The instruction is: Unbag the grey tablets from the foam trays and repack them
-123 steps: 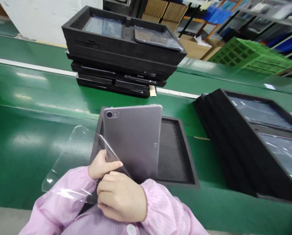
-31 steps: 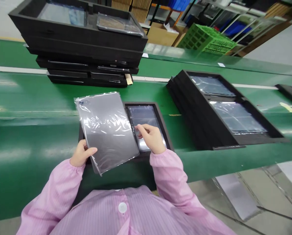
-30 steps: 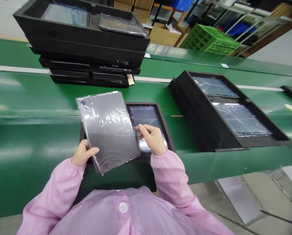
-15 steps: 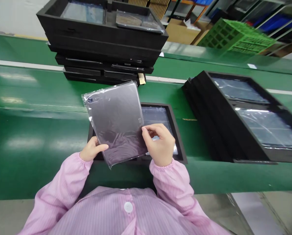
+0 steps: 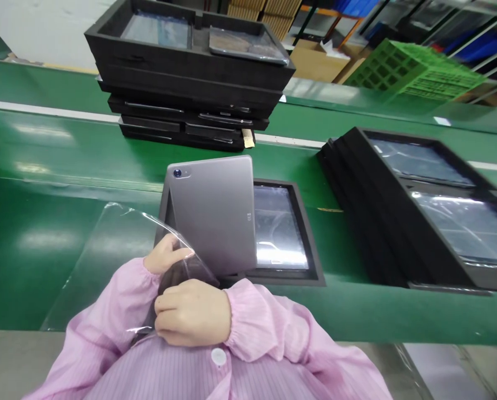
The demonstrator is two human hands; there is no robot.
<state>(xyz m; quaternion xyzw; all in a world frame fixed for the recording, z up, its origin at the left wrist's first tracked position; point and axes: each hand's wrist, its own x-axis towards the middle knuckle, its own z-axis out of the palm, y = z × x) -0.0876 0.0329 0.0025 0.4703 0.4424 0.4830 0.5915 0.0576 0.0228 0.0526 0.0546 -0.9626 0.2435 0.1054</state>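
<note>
A grey tablet (image 5: pixel 215 214) is held back side up, tilted over a black foam tray (image 5: pixel 312 250). My left hand (image 5: pixel 165 255) is closed on its lower left edge, thumb on top and fingers hidden beneath. A clear plastic sleeve (image 5: pixel 102 255), off most of the tablet, spreads across my left hand and forearm. Close to my body, my right hand (image 5: pixel 193 312) is closed in a fist on the sleeve's lower part. In the tray's right compartment lies another tablet (image 5: pixel 277 228) under film.
A stack of black foam trays (image 5: pixel 190 72) holding wrapped tablets stands at the back. Another tray stack (image 5: pixel 373 216) is on the right. Behind the green bench (image 5: pixel 356 311) are a cardboard box (image 5: pixel 319 61) and a green crate (image 5: pixel 418 69).
The plastic sleeve has come off most of the tablet, toward the lower left. My right hand has moved from the tablet's right edge down and left, in front of my body.
</note>
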